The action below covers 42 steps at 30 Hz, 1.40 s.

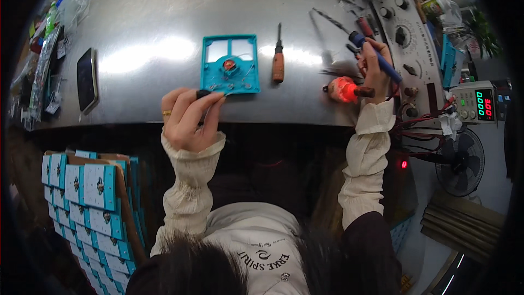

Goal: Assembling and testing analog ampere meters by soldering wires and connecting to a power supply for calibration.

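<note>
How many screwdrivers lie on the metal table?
1: a screwdriver with a brown handle, lying just right of the blue frame. Others may be hidden in the clutter near the right hand.

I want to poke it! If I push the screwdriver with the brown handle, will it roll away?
Probably a little. The screwdriver lies flat on the smooth, shiny metal table, and its handle looks round, so a sideways push would likely roll it. It looks small and stiff, so probably light. Nothing touches it; the blue frame lies apart on its left.
</note>
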Available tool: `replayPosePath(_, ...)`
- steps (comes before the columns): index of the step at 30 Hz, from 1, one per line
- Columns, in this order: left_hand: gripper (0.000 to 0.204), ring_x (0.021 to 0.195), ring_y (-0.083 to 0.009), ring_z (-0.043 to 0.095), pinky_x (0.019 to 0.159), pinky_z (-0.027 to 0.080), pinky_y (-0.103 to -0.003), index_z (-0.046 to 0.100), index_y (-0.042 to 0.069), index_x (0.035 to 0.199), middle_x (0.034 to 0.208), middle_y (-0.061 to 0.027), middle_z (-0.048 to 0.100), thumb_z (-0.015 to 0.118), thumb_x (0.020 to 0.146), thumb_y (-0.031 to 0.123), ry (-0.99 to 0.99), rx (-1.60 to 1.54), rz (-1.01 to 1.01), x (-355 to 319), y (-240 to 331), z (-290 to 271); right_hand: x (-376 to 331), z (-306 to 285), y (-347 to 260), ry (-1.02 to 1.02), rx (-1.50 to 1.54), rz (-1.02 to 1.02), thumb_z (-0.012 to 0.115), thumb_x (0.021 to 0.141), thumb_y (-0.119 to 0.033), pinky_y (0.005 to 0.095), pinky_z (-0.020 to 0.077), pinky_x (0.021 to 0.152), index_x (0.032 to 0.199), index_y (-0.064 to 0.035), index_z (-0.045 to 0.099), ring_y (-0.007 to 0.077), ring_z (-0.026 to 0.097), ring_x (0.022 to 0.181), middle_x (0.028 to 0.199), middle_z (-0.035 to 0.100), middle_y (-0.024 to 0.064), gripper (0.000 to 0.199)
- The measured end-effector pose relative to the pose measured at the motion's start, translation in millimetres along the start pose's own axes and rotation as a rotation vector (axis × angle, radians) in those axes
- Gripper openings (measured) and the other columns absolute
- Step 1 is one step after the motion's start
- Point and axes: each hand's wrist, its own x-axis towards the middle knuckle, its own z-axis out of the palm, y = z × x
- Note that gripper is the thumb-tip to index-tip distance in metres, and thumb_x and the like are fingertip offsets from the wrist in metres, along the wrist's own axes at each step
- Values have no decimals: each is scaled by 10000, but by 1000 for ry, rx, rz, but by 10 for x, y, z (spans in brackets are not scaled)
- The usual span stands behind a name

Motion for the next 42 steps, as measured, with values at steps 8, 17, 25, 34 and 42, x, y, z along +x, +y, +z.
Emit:
replayPosePath(8,160,866,-279,609,758,506,-369,720,62,781,805,-76,653,784,638,27,-18,-2,115,60,-81,128,-113,-253,-334,204,48,-122,566,954,-231,216,320,500,976,6,600,83,453,553,641,502,10,241)
replayPosePath(17,142,849,-265,591,735,513,-370,714,54,760,833,-63,636,787,643,21,-22,32,11,-31,-6,306,-809,-119,-1152,111,-154,-306,575,864,-194,238,332,553,965,2,579,121,454,596,815,544,93,221)
replayPosePath(25,138,857,-253,608,756,503,-371,713,67,760,823,-50,640,788,648,35,-35,42,11,-34,-14,325,-1234,370,-1178,-392,-196,-357,648,825,-102,262,339,632,948,0,525,122,443,679,756,508,61,201)
replayPosePath(34,122,771,-263,616,699,493,-355,703,58,768,824,-76,638,780,674,53,-37,101,47,-8,-1,338,-1297,495,-1062,-532,-289,-415,677,759,-32,286,408,568,923,-23,557,162,490,594,712,541,69,204)
replayPosePath(42,121,773,-257,615,734,481,-370,699,67,769,820,-66,633,778,677,67,-81,130,18,-16,3,336,-1280,544,-1060,-551,-285,-456,678,743,-17,282,411,540,918,-18,567,173,503,572,697,541,81,207)
